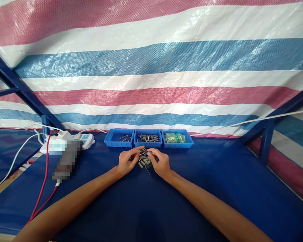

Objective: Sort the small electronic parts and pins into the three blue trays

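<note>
A mixed pile of small metal parts point(142, 164) lies on the blue table, short grey cylinders and thin rods among them, with a bit of green at its right side. At the pile's left edge, my left hand point(127, 162) has thumb and fingertips pinched together over the parts. From the right, my right hand point(162, 164) pinches at the same pile, its fingertips close to the left ones. Small dark metal bits show at both fingertips, too small to name. One thin rod point(147, 170) sticks out toward me.
Behind the pile stand three blue bins: a left bin point(118, 144) with thin metal rods, a middle bin point(148, 145) with grey cylinders, and a right bin point(178, 146) with green packets. At left are a power strip point(87, 141), a blurred dark object point(68, 161) and a red cable point(44, 178).
</note>
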A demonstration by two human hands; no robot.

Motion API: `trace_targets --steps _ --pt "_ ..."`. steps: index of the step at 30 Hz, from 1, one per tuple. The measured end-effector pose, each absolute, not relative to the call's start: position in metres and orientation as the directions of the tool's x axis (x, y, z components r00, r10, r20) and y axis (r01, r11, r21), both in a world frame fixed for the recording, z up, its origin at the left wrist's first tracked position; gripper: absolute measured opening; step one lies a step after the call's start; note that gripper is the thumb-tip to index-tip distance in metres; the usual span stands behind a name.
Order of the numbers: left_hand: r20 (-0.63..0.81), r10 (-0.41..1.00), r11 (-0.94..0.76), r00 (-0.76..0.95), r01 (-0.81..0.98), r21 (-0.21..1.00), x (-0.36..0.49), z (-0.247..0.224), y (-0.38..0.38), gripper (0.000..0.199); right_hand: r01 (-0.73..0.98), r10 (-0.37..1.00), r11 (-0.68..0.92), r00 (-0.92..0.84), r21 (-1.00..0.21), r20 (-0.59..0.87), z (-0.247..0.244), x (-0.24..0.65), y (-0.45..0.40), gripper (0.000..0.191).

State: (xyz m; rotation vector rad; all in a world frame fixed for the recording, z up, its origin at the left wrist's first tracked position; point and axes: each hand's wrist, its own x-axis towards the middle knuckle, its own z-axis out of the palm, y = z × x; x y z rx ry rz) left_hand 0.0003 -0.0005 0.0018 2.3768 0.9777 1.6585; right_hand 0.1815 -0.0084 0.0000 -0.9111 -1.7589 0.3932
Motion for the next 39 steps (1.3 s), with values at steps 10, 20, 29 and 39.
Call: trace_targets --steps 10,20,29,39 --pt "0.820 0.536 -0.790 0.203 0.462 0.402 0.0008 0.0036 -0.0009 0.013 0.390 0.750 0.643 -0.143 -0.660 0.646 0.0022 0.1816 -0.0089 0.019" --pt "0.816 0.540 -0.785 0.203 0.472 0.402 0.0004 0.0032 -0.0002 0.013 0.396 0.759 0.629 -0.130 -0.669 0.637 0.0034 0.1810 -0.0094 0.020" --pt "0.817 0.544 -0.779 0.191 0.476 0.408 0.0010 0.0037 -0.0002 0.011 0.399 0.779 0.607 -0.124 -0.688 0.615 0.0030 0.1812 -0.0095 0.022" --pt "0.808 0.558 -0.780 0.190 0.452 0.433 0.0008 0.0028 -0.0010 0.011 0.393 0.814 0.551 -0.061 -0.736 0.577 0.0010 0.1821 -0.0057 0.022"
